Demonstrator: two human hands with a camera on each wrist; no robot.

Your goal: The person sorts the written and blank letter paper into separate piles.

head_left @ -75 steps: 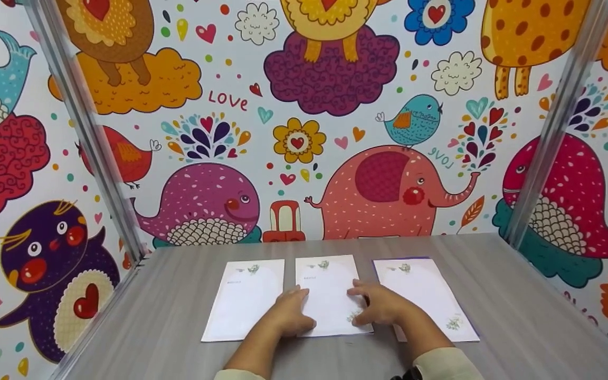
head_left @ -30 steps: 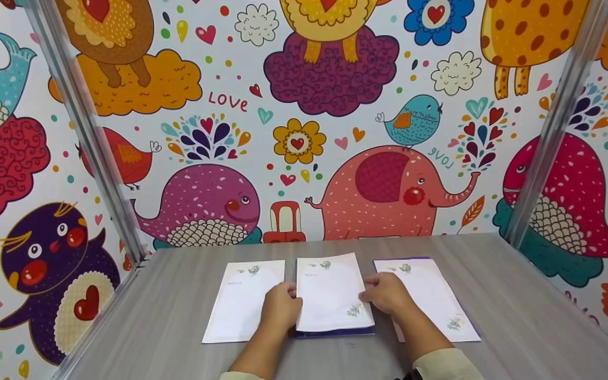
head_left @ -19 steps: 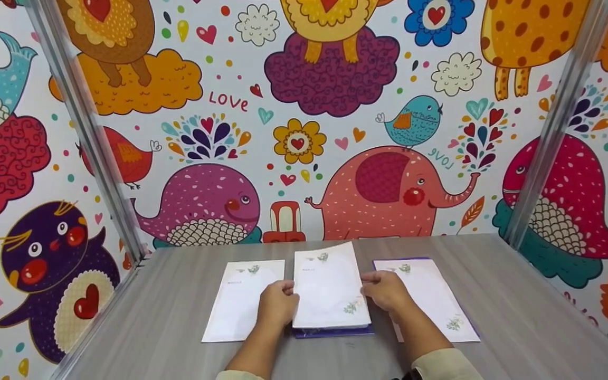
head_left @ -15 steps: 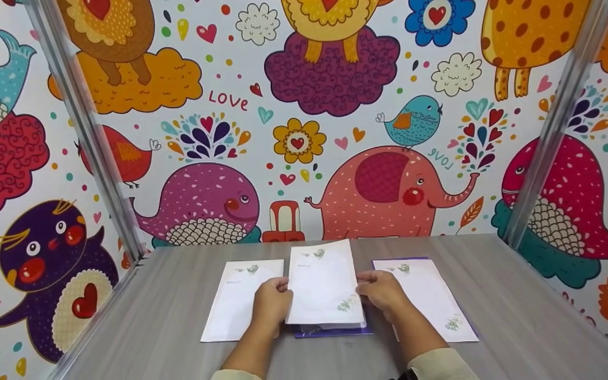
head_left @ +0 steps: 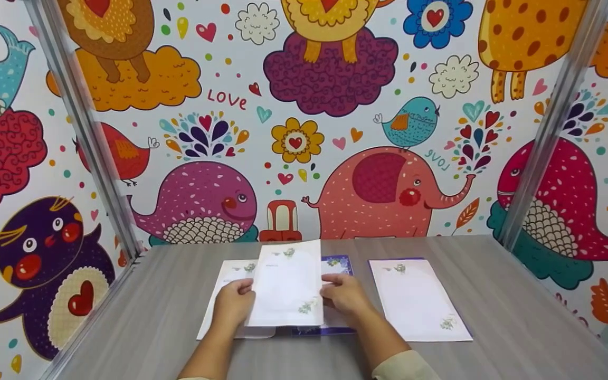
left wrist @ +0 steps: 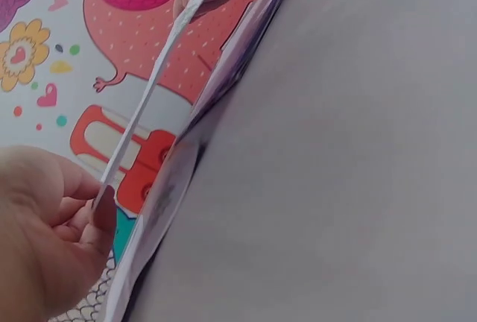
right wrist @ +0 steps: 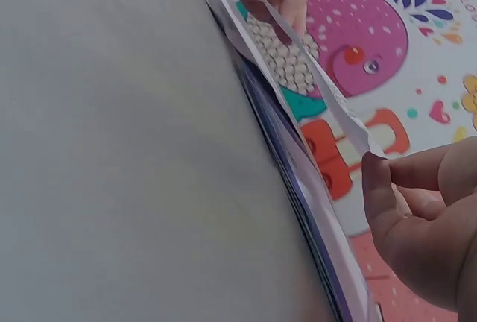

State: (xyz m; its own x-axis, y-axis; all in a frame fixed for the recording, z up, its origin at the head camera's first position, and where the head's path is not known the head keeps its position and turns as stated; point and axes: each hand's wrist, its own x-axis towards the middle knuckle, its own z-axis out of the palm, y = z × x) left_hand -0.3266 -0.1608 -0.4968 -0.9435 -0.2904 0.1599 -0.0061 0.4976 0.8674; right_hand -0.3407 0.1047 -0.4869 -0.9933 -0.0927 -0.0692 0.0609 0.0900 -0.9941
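Both hands hold a thin stack of white paper sheets [head_left: 286, 285] with green leaf prints, raised off the table and tilted. My left hand [head_left: 234, 305] pinches its left edge; my right hand [head_left: 346, 297] pinches the right edge. Edge-on, the paper [left wrist: 146, 95] shows between thumb and fingers in the left wrist view, and likewise in the right wrist view [right wrist: 328, 91]. Below and to the right lies a purple-blue patterned sheet or cover [head_left: 342, 268], partly hidden. The left white paper [head_left: 210, 319] is largely covered by the raised stack and my left hand.
On the right lies another white leaf-printed paper [head_left: 420, 301] with a purple edge showing beneath it. The grey wood-grain table [head_left: 151, 316] meets a cartoon-printed back wall [head_left: 304, 179]. Metal posts [head_left: 87, 137] stand at both sides.
The middle paper stack was touched, gripped at both edges, lifted and carried left over the left paper. The purple-blue patterned thing beneath it has come into view.
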